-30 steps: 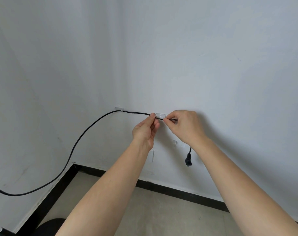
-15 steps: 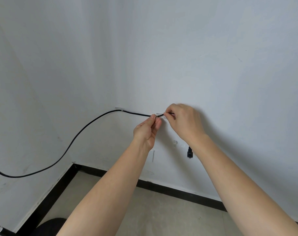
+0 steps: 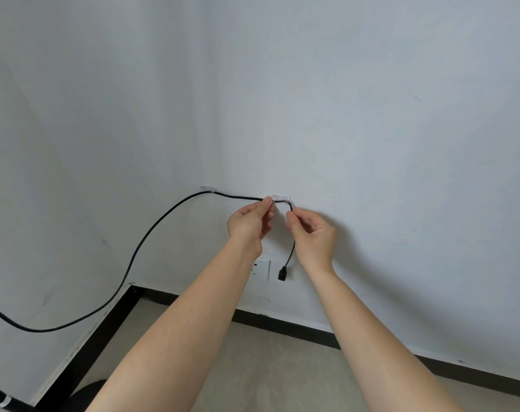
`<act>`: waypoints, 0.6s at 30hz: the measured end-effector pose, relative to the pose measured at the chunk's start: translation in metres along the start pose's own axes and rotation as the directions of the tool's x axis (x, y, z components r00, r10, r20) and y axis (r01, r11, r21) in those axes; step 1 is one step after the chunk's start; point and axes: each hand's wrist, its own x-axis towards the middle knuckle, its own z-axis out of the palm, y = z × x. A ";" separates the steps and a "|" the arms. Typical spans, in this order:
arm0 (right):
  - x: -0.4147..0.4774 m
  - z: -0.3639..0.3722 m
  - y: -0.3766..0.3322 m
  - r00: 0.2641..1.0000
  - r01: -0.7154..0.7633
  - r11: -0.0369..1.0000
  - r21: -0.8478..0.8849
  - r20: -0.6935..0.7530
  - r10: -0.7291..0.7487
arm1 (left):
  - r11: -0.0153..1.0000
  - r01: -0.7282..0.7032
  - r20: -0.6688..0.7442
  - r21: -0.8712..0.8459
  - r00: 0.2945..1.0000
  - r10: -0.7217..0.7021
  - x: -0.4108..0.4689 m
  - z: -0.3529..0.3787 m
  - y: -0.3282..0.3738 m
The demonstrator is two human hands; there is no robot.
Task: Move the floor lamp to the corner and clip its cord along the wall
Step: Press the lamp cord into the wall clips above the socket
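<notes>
A black cord (image 3: 151, 233) rises from the lower left across the white wall. It passes a clear clip (image 3: 208, 188) near the corner, then runs to a second clear clip (image 3: 281, 198). My left hand (image 3: 249, 224) pinches the cord just left of that second clip. My right hand (image 3: 312, 233) pinches the cord just below and right of it. Under my right hand the cord's end hangs down with a black plug (image 3: 282, 274) on it. The lamp's dark round base (image 3: 83, 395) shows partly at the bottom left.
A white wall socket (image 3: 263, 269) sits low on the wall behind my left wrist, beside the hanging plug. A black skirting board (image 3: 371, 341) lines both walls above a beige floor (image 3: 267, 367). The room corner lies to the left.
My right hand has dropped from beside the second clip to below it. The cord now bends down at that clip, and the socket and the plug show between my wrists.
</notes>
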 end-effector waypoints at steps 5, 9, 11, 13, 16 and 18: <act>-0.012 -0.016 0.021 0.982 -0.089 0.996 -0.019 0.167 0.091 | 1.000 0.004 -0.019 0.022 1.000 -0.004 -0.002 0.001 0.000; -0.028 -0.034 0.036 0.941 -0.273 0.961 0.030 0.216 0.261 | 1.000 -0.010 -0.025 -0.006 1.000 0.009 -0.001 0.001 -0.005; -0.034 -0.040 0.041 0.914 -0.361 0.932 0.047 0.217 0.343 | 0.998 -0.046 -0.014 0.033 0.999 0.047 -0.001 0.001 -0.009; -0.038 -0.044 0.041 0.896 -0.416 0.907 0.073 0.206 0.394 | 0.989 -0.098 0.019 0.115 0.995 0.096 -0.001 0.000 -0.013; -0.038 -0.045 0.039 0.889 -0.430 0.899 0.080 0.210 0.406 | 0.957 -0.146 0.154 0.253 0.982 0.109 -0.002 -0.009 -0.018; -0.036 -0.045 0.038 0.889 -0.423 0.903 0.071 0.226 0.399 | 0.893 -0.206 0.282 0.400 0.955 0.094 -0.004 -0.015 -0.023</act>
